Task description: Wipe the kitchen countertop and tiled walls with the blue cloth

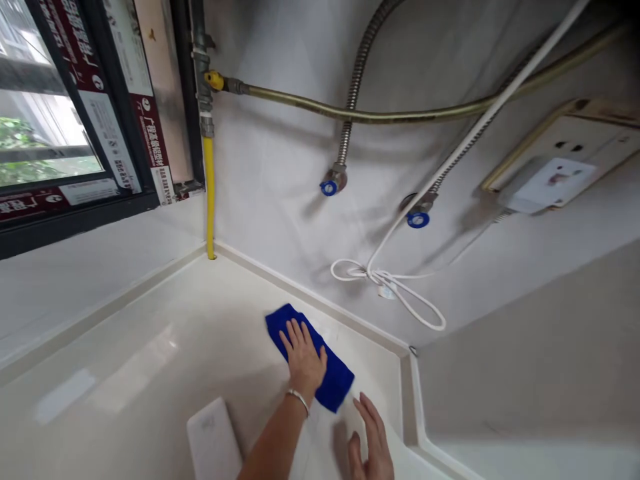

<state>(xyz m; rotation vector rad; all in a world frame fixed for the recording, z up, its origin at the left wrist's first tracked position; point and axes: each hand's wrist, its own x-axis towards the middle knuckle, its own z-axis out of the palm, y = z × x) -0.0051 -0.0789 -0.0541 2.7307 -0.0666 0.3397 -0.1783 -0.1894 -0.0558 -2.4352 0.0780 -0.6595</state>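
A blue cloth (336, 383) lies spread on the pale, glossy countertop (200, 320), close to the back wall. My left hand (304, 357), with a bracelet on its wrist, presses flat on the cloth with its fingers spread. Just right of the cloth's lower end, my right hand (371, 440) hovers over the counter, fingers apart and holding nothing. Its lower part is cut off by the bottom edge. Left of my left forearm, a white rectangular block (213, 440) rests on the counter.
Along the wall run a yellow pipe (210, 200), a brass-coloured gas hose (400, 117) and two blue-handled valves (329, 187). A bundled white cord (395, 280) hangs low near the counter's back edge. A plug adapter (550, 183) sits in the socket at right; a window (45, 100) is at left.
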